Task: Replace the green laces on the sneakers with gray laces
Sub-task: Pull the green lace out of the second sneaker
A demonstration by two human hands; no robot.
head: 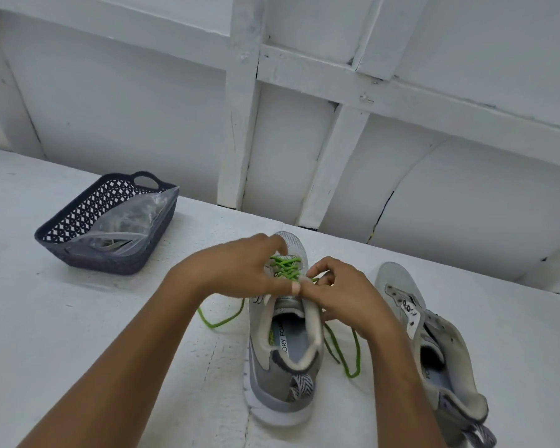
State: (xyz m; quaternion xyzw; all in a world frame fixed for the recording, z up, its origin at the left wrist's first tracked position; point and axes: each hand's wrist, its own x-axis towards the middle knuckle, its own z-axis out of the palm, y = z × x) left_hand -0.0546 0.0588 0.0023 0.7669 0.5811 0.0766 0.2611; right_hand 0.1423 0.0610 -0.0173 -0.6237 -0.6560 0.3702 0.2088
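Working a sneaker (285, 337) at bench (78, 318) centre, the left hand (240, 270) holds its front in a curled grip while the right hand (343, 292) pinches the green lace (286, 268) — bare shoe (434, 337) at 3 o'clock, basket (88, 253) at 10.

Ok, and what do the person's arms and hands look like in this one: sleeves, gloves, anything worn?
Nothing is worn. The left forearm and right forearm show no sleeve up to the frame edge. The left hand and right hand have no gloves, and no watch, bracelet or ring shows. Blur hides finer detail on the fingers.
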